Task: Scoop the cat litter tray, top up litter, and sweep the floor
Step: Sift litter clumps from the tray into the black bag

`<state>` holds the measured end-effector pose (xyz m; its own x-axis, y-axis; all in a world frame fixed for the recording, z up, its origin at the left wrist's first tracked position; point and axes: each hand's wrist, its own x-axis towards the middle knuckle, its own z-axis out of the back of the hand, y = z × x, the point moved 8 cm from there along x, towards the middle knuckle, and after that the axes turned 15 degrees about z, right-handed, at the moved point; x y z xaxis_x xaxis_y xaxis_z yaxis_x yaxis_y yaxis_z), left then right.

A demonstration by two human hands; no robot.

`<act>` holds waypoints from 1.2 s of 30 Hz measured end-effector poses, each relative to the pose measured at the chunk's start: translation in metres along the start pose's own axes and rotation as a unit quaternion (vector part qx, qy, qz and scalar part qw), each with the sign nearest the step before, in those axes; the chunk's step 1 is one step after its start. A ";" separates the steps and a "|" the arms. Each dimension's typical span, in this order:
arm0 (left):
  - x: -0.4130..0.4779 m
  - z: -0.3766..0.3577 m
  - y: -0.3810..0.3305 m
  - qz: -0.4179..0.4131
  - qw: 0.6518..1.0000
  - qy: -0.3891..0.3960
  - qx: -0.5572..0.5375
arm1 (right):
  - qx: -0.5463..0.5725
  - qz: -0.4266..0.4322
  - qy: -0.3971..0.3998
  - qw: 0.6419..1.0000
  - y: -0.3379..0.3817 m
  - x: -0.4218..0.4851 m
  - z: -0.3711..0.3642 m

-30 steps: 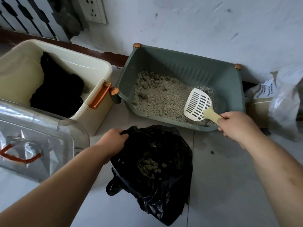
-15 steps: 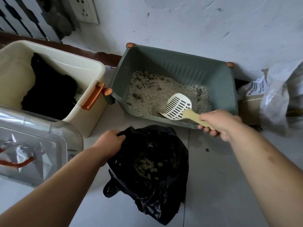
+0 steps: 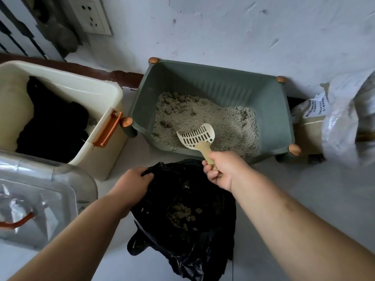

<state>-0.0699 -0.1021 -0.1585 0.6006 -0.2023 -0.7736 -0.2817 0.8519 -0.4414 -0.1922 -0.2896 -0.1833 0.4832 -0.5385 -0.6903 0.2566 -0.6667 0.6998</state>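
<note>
Your left hand (image 3: 134, 180) pinches the bag (image 3: 182, 236) open near the tray (image 3: 213, 86) so your right hand (image 3: 223, 171), fingers (image 3: 211, 175) clamped round the scoop (image 3: 197, 135), can tip clumps (image 3: 169, 102) straight in.

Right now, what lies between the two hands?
Only the black bag, its rim gripped by the left hand; the right hand holds the scoop. Head view.

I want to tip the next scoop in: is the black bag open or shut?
Open: the left hand grips the black bag at its rim, and litter clumps show inside.
</note>
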 end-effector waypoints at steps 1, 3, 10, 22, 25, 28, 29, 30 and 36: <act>0.000 0.000 -0.001 -0.001 1.000 0.000 0.004 | 0.027 -0.010 -0.002 1.000 -0.002 0.001 -0.009; -0.001 0.002 -0.003 0.003 1.000 0.002 0.001 | 0.073 -0.018 -0.008 0.997 -0.005 0.006 -0.028; 0.002 0.002 -0.006 0.017 1.000 0.012 -0.010 | 0.212 -0.029 -0.056 0.975 -0.002 0.054 -0.080; 0.019 -0.001 -0.004 0.019 0.998 0.035 -0.049 | 0.089 0.081 -0.083 0.989 -0.001 0.080 -0.042; 0.024 -0.006 -0.010 0.018 0.997 0.051 -0.054 | 0.103 0.097 -0.073 0.987 0.004 0.071 -0.027; 0.028 -0.010 -0.019 0.007 0.996 0.067 -0.066 | 0.080 0.119 -0.062 0.988 0.007 0.057 -0.009; 0.028 -0.011 -0.023 0.001 0.995 0.071 -0.069 | 0.061 0.130 -0.061 0.988 0.007 0.053 -0.001; 0.028 -0.012 -0.025 -0.004 0.995 0.074 -0.071 | 0.041 0.140 -0.060 0.987 0.007 0.049 0.007; 0.028 -0.017 -0.024 -0.013 0.994 0.086 -0.072 | 0.027 0.160 -0.071 0.984 -0.010 0.035 0.031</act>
<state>-0.0590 -0.1367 -0.1775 0.4759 -0.3141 -0.8215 -0.3783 0.7701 -0.5137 -0.2036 -0.3180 -0.2199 0.4089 -0.7892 -0.4581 0.0633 -0.4763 0.8770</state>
